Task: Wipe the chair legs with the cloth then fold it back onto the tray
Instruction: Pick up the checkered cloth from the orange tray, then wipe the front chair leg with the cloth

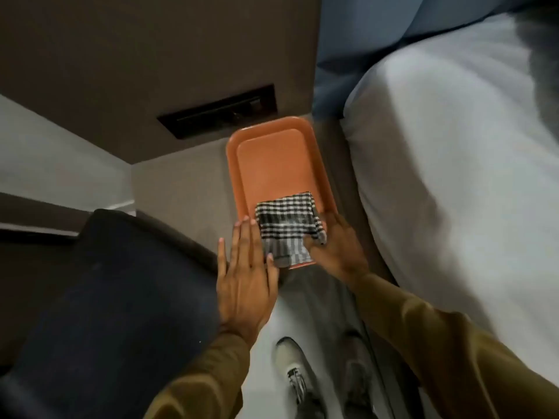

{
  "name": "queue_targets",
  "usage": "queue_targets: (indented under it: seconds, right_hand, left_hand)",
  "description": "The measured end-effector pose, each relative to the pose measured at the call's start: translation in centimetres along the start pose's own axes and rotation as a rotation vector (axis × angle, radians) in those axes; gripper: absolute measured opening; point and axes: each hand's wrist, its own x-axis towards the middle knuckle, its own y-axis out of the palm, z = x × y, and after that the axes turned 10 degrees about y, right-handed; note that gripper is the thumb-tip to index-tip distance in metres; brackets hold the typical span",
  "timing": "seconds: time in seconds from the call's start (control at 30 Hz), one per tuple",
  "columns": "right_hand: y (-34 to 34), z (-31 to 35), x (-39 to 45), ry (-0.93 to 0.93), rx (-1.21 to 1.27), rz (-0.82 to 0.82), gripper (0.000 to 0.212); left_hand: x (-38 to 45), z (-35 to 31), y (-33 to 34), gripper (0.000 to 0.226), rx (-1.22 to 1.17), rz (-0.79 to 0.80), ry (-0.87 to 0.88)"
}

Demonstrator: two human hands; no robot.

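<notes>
A black-and-white checked cloth [287,226], folded into a small square, lies on the near end of an orange tray [272,158]. The tray rests on a grey ledge beside the bed. My left hand [245,276] is flat with fingers spread, its thumb touching the cloth's near left corner. My right hand [335,249] grips the cloth's right edge, thumb on top. A dark blue chair seat [121,297] fills the lower left; its legs are hidden.
A bed with white sheets [453,176] runs along the right. A brown wall panel with a dark recessed slot [217,111] stands behind the tray. My shoe [293,367] is on the pale floor below.
</notes>
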Motion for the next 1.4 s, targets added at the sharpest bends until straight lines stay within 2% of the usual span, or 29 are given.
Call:
queue_targets:
  seconds: [0.1,0.3,0.37,0.47,0.53,0.57,0.67,0.77,0.83,0.9,0.97,1.1,1.17,1.27,1.4]
  right_hand:
    - [2.1,1.0,3.0,0.076,0.105,-0.001,0.07]
    - [4.9,2.8,6.3,0.202,-0.019,-0.147,0.079]
    - [4.6,3.4,6.6,0.219,0.01,-0.148,0.063]
    - [3.3,4.0,5.6,0.08,0.089,-0.132,0.011]
    - [1.8,4.7,3.2,-0.038,0.211,-0.123,0.037]
    - [1.3,5.0,2.1,-0.075,0.286,-0.108,0.039]
    - [0.1,4.0,-3.3,-0.143,0.508,-0.071,0.015]
    - [0.2,1.9,-7.9,-0.091,0.694,-0.041,0.021]
    - [0.7,0.7,-11.4,0.005,0.797,-0.031,0.023]
    - [1.8,-0.3,-15.0,0.11,0.929,0.028,0.036]
    - [3.5,-1.5,-18.8,0.214,1.094,0.071,0.038]
    - [7.8,-4.4,-26.5,0.277,1.257,0.038,0.013]
    - [11.3,-6.5,-29.8,0.317,1.283,0.009,0.019]
    - [18.0,-9.9,-34.2,0.365,1.296,-0.055,0.045]
    - [28.0,-13.3,-39.2,0.442,1.184,-0.127,0.036]
  left_hand:
    - [1.5,1.0,2.2,0.076,-0.009,0.002,-0.009]
    - [3.2,2.0,3.3,0.075,-0.001,-0.074,0.067]
    - [3.3,2.3,2.8,0.074,0.021,-0.086,0.082]
    - [2.8,2.7,1.7,0.072,0.045,-0.129,0.108]
    - [1.9,3.0,0.6,0.071,0.035,-0.167,0.135]
    - [1.6,3.3,0.3,0.071,0.037,-0.18,0.141]
    - [-1.2,3.6,-0.9,0.07,0.054,-0.195,0.141]
    - [-5.3,3.9,-1.5,0.069,0.051,-0.203,0.175]
    - [-8.5,4.1,-1.8,0.069,0.067,-0.208,0.211]
    - [-11.6,4.5,-1.8,0.069,0.067,-0.194,0.235]
    - [-14.8,4.9,-1.9,0.07,0.08,-0.181,0.264]
    - [-21.0,6.4,-1.4,0.073,0.117,-0.157,0.37]
    - [-23.7,8.0,-0.7,0.074,0.171,-0.129,0.451]
    - [-26.8,11.2,0.6,0.075,0.256,-0.048,0.603]
    - [-27.7,15.6,3.7,0.075,0.367,0.043,0.783]
